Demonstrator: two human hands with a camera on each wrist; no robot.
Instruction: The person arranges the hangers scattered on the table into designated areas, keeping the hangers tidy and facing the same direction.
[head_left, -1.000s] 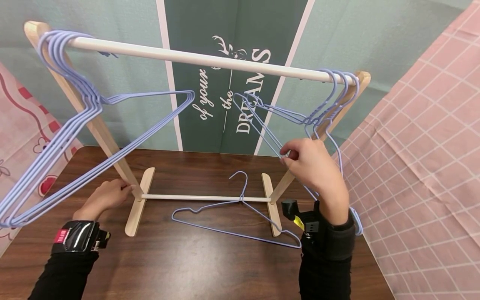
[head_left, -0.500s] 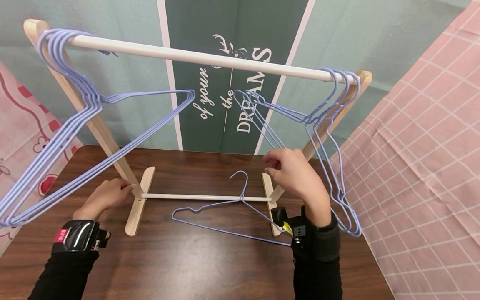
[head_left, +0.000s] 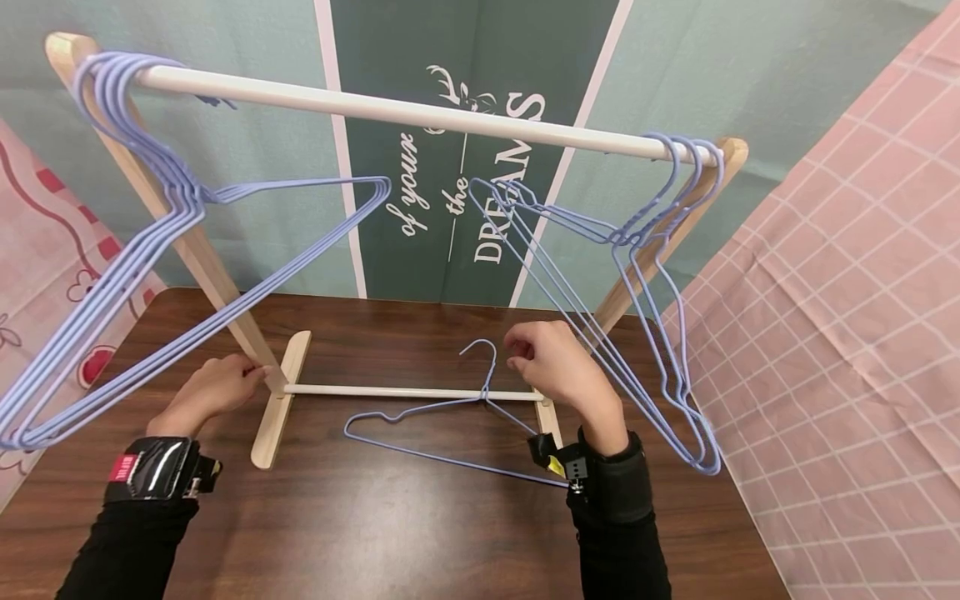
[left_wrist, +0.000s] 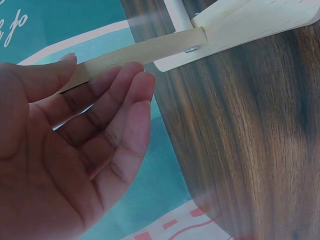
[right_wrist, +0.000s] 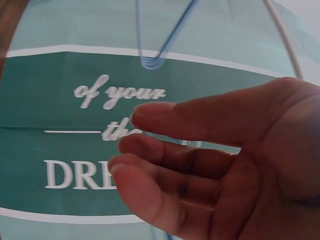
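Observation:
A wooden rack with a white top rod stands on the brown table. Several lilac wire hangers hang at the rod's left end, and a few more lilac hangers at its right end. One lilac hanger lies flat on the table under the rack's lower bar. My left hand rests with straight fingers against the left wooden leg; the left wrist view shows the left hand with an open palm. My right hand hovers just right of the lying hanger's hook, fingers loosely bent and empty. The right wrist view shows the right hand likewise empty.
A teal backdrop with a dark green lettered banner hangs behind the rack. Pink checked cloth drapes on the right, pink patterned cloth on the left. The rack's wooden feet stand on the table.
My right hand let go of the right-hand hangers and moved down and left to just beside the lying hanger's hook. The released hangers now hang free. The left hand stayed put.

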